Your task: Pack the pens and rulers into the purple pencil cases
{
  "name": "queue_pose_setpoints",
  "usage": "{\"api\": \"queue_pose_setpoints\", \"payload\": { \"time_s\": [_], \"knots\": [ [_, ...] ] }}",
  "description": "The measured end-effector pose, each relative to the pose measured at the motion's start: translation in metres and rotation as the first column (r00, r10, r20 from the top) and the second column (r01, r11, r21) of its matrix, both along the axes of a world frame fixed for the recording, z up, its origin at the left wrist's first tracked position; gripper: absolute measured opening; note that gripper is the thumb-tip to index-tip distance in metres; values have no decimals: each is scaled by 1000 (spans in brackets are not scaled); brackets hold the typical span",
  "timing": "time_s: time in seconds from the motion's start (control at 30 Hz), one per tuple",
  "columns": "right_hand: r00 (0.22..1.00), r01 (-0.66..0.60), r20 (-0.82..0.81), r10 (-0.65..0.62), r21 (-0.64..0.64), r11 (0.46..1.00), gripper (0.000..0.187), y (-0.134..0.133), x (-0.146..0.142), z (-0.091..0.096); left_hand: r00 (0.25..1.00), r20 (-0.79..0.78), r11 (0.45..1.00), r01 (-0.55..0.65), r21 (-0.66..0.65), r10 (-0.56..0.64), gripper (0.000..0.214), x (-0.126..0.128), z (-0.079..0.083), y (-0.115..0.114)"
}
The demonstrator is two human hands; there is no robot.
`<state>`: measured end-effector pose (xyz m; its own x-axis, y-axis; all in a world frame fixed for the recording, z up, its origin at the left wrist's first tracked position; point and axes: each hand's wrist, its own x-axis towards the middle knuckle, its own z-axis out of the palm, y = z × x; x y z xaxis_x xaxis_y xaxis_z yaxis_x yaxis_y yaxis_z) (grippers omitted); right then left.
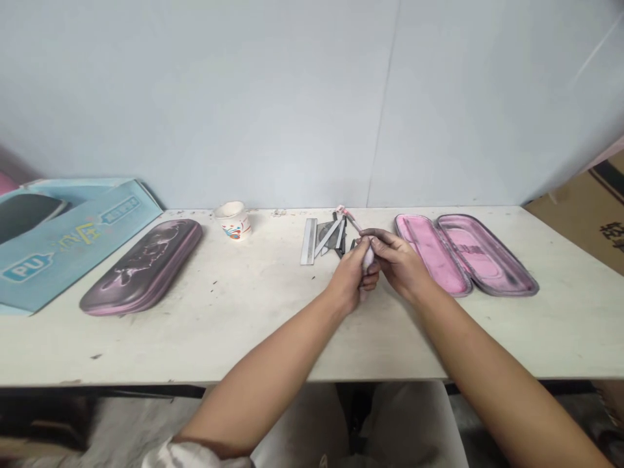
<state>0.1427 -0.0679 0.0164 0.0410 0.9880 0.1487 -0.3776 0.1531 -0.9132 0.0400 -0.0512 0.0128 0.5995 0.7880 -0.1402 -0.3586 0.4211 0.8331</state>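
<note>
Just ahead of the grip in the head view, a pink-tipped pen-like implement (pixel 351 221) angles forward-left from between the left hand (pixel 348 279) and right hand (pixel 397 260), both closed narrowly on its pale body, with an open pink zip case (pixel 463 253) just right.

Along the back of the scuffed white table (pixel 209 338), near a pale grey wall (pixel 244 97), 1 upright paper cup (pixel 233 221) with a colourful print. To its left, 1 closed pink-and-black hard pencil case (pixel 141 266), lying aslant just beside a flattened blue printed carton (pixel 73 244). Beyond the table's right end, 1 brown cardboard box (pixel 582 214).
</note>
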Motion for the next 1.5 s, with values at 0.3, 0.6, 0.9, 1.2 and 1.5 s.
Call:
{"api": "queue_pose_setpoints", "payload": {
  "time_s": [0.3, 0.6, 0.9, 1.2, 1.5],
  "knots": [
    [999, 39, 8, -40, 85, 996, 23, -1, 2, -3, 988, -148, 998, 44, 48, -37, 54, -1, 7, -6],
    [983, 106, 142, -120, 104, 989, 32, 4, 1, -7, 956, -181, 922, -156, 353, 231, 36, -2, 1, 1],
    [995, 73, 61, -74, 10, 997, 36, -2, 2, -1, 978, -176, 928, -45, 369, 117, 33, -1, 1, -3],
    [994, 51, 99, -54, 32, 998, 40, -3, 1, -2, 975, -169, 943, -85, 322, 146, 26, 1, -2, 0],
    [979, 90, 169, -117, 163, 983, 32, 1, -1, -10, 994, -102, 991, -36, 128, 49, 38, 0, 2, -2]
  ]
}}
